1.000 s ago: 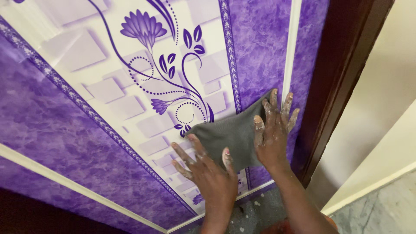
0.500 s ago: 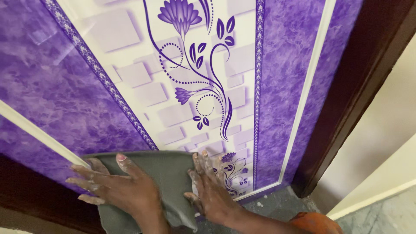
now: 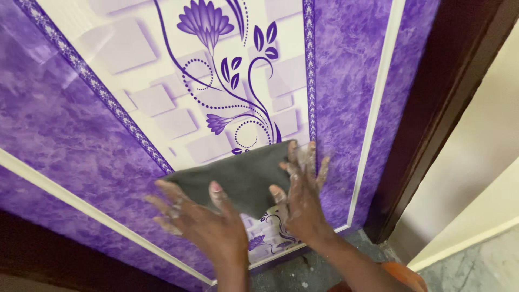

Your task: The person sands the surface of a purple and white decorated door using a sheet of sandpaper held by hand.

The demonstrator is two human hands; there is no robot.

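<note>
Both hands are pressing a grey cloth flat against the purple door, low down near its bottom edge. The left hand is lying spread wide, fingers splayed over the cloth's lower left corner. The right hand is also lying open, fingers pointing up along the cloth's right edge, just beside the dark frame. Neither is gripping anything.

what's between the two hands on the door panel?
The grey cloth, spread flat on the purple floral panel, spans from left hand to right hand; head view.
</note>
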